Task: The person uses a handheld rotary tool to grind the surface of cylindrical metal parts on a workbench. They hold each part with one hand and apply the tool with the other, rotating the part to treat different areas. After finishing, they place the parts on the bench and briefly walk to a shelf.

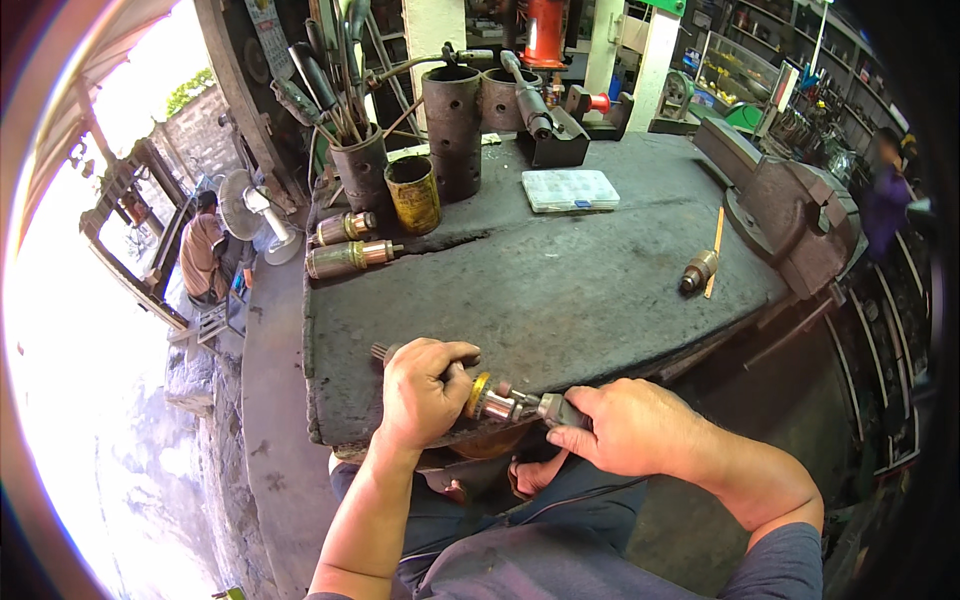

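Over the bench's near edge, my left hand (425, 390) is closed around a motor armature (497, 405). A gold band and a shiny silver end show on its right side, and a ridged shaft end sticks out at the left. My right hand (632, 425) grips a grey die grinder (552, 408), its narrow nose pointing left at the silver end. The tip is at or very close to the armature; I cannot tell whether they touch. My palms hide much of both things.
The dark workbench (480, 310) carries two armatures (350, 258) at left, metal cylinders (452, 130) behind, a clear parts box (570, 190), a small metal part (698, 270) by a yellow strip, and a bench vise (800, 215) at right. A person (205, 255) sits near a fan (240, 205).
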Tool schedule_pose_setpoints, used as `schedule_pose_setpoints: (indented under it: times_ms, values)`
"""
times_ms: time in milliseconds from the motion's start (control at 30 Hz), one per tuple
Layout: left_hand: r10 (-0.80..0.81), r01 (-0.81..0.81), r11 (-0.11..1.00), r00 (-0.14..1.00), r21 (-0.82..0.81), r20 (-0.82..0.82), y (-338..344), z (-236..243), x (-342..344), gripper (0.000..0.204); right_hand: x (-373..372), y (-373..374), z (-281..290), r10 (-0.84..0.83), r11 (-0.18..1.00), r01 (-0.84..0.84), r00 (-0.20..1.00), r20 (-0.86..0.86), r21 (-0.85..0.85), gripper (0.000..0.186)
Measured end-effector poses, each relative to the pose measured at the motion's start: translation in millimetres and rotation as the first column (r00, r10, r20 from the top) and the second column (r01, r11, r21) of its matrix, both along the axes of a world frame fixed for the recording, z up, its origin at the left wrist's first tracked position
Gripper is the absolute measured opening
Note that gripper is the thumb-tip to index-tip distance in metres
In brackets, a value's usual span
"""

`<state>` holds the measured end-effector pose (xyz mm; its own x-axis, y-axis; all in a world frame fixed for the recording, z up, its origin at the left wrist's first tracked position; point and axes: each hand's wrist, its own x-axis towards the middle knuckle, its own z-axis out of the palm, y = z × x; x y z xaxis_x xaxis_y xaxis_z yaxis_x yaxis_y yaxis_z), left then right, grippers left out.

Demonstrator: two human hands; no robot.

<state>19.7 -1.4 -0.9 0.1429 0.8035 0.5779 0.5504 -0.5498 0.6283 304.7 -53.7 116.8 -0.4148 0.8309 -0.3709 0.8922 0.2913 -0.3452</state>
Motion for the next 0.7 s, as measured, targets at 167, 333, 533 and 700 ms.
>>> schedule_pose_setpoints:
  times_ms: [167, 333, 533, 700]
  values:
    - [-0.007, 0.007, 1.0, 1.0, 0.016, 0.008, 0, 1, 1, 0.027, 2, -7, 3, 0.015, 1.0, -0.016, 0.998, -0.056, -0.016, 0.06]
    - [-0.009, 0.008, 1.0, 1.0, 0.027, 0.008, 1, 0, 1, 0.027, 3, -6, 5, 0.001, 1.0, -0.001, 1.0, 0.014, 0.027, 0.058]
    - [-0.006, 0.006, 0.999, 1.0, 0.031, 0.002, 0, 0, 0, 0.026, 4, -8, 7, 0.007, 1.0, -0.007, 1.0, -0.022, -0.005, 0.06]
    - [-0.002, 0.001, 1.0, 1.0, 0.026, 0.007, 1, 0, 1, 0.025, 5, -12, 6, 0.021, 0.999, -0.022, 0.999, -0.027, -0.026, 0.059]
